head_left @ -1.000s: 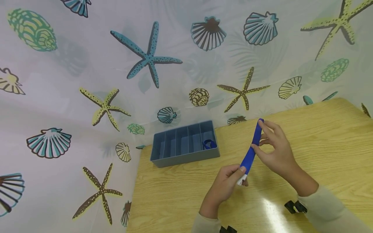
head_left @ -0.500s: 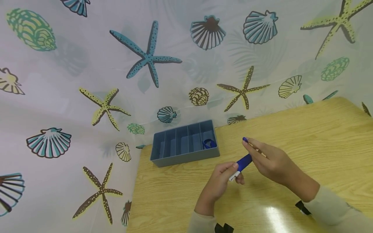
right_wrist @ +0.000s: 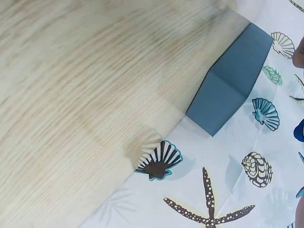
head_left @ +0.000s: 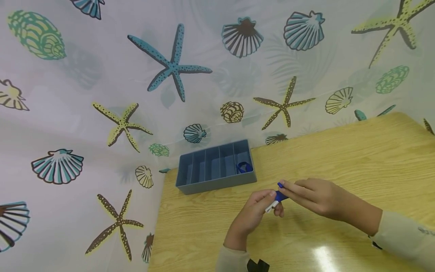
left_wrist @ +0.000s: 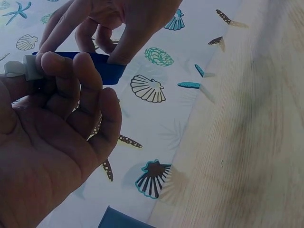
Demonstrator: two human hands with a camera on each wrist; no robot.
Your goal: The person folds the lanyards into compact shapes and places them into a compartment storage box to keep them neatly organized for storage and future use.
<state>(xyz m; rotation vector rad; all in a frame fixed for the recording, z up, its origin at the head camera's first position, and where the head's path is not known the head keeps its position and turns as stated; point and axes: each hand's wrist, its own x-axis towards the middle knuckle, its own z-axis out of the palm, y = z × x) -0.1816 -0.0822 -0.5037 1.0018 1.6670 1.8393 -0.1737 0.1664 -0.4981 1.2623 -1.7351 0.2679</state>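
Between my hands is a blue strap with a white end [head_left: 280,196], mostly covered by fingers in the head view. My left hand [head_left: 249,214] pinches it near the white end, thumb on top. The right hand [head_left: 323,197] comes from the other side, long fingers laid over the strap and a bit of blue showing at their tips. From the left wrist, the blue strap [left_wrist: 110,70] is seen between the right thumb and fingers. Only a sliver of blue strap [right_wrist: 299,131] shows at the right wrist view's edge.
A grey-blue tray [head_left: 217,184] with several narrow compartments stands at the back left of the wooden table [head_left: 360,158]. In its rightmost compartment lies a looped blue band [head_left: 244,167]. A curtain printed with shells and starfish [head_left: 204,90] hangs behind and to the left.
The right hand has swung down and left toward the left hand, folding the strap's far end over. The strap, stretched out before, now shows only a short piece. The left hand shifted slightly left.
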